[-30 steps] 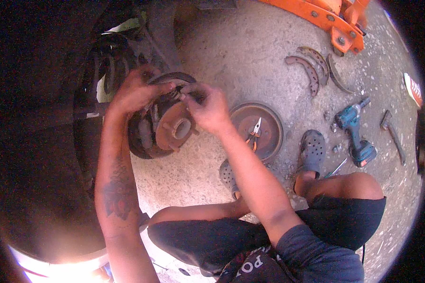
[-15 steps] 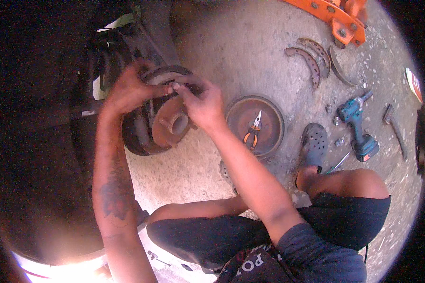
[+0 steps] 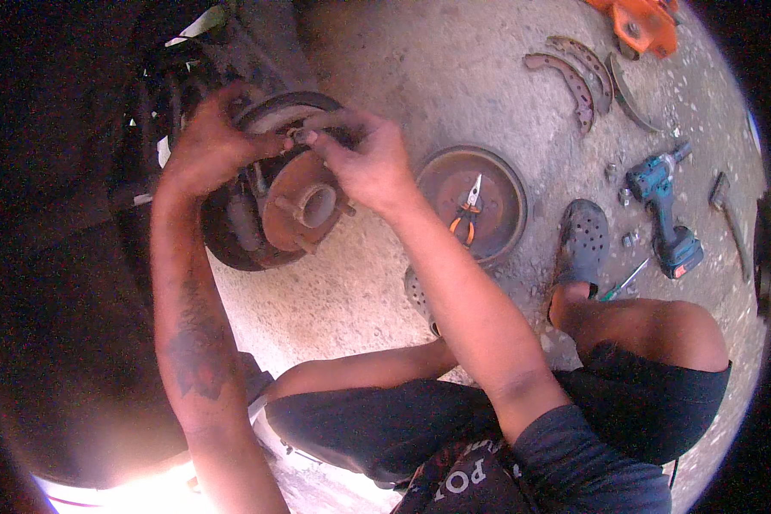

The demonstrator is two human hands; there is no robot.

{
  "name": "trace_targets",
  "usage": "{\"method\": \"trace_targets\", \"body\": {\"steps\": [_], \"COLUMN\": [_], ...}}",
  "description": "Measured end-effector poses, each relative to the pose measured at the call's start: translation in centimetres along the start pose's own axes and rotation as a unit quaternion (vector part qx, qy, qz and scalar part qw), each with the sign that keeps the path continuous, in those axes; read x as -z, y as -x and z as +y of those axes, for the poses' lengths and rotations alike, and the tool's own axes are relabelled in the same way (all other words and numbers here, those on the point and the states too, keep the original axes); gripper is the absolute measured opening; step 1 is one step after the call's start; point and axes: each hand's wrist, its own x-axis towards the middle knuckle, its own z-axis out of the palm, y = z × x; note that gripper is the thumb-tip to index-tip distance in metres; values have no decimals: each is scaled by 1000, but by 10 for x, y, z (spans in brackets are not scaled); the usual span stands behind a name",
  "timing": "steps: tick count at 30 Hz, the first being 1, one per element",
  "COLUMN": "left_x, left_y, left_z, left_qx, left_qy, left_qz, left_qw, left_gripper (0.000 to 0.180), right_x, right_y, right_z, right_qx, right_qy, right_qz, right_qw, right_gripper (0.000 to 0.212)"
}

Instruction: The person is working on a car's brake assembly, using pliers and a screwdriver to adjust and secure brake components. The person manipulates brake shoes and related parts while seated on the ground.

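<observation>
Both my hands are at the top of a drum brake assembly with a rusty wheel hub (image 3: pixel 319 204) and a dark backing plate (image 3: pixel 231 240). My left hand (image 3: pixel 210 141) reaches round the plate's far left edge, its fingers partly hidden and its thumb pointing at the middle. From the right, my right hand (image 3: pixel 373 158) pinches a small metal part (image 3: pixel 300 135) between thumb and curled fingers. Both thumb tips nearly meet there. Above them curves a brake shoe (image 3: pixel 287 107). What my left fingers grip behind the plate is hidden.
A brake drum (image 3: pixel 512 244) lies right of the hub, with orange-handled needle-nose pliers (image 3: pixel 469 214) in it. Farther right are loose brake shoes (image 3: pixel 570 81), a teal impact wrench (image 3: pixel 664 206), a hammer (image 3: pixel 731 227), a screwdriver (image 3: pixel 625 281) and nuts. An orange jack (image 3: pixel 642 30) stands far right.
The view has shifted slightly, so the floor items appear farther right and the hub a little higher. Both hands stay at the brake's top, with thumbs still close together at the small metal part.
</observation>
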Motion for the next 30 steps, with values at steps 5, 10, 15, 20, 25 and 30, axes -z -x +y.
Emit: {"method": "trace_targets", "body": {"steps": [5, 10, 15, 20, 25, 30], "left_x": [0, 0, -1, 0, 1, 1], "left_y": [0, -1, -2, -2, -1, 0], "left_z": [1, -1, -1, 2, 4, 3], "left_qx": [23, 17, 14, 25, 21, 3], "left_qy": [44, 17, 21, 24, 4, -17], "left_qz": [-31, -12, -12, -20, -16, -1], "left_qw": [998, 1000, 1000, 999, 1000, 1000], "left_gripper": [70, 72, 71, 71, 73, 75], "right_x": [-1, -3, -9, -11, -9, -9], "right_y": [1, 1, 1, 3, 4, 4], "right_z": [-3, -2, 2, 2, -2, -1], "right_qx": [-3, 10, 7, 13, -76, -55], "right_qy": [-2, -7, 16, -2, 29, -23], "right_qz": [17, 31, 50, 75, 70, 58], "right_qw": [1000, 999, 999, 997, 994, 997], "right_gripper": [17, 17, 18, 22, 26, 27]}}
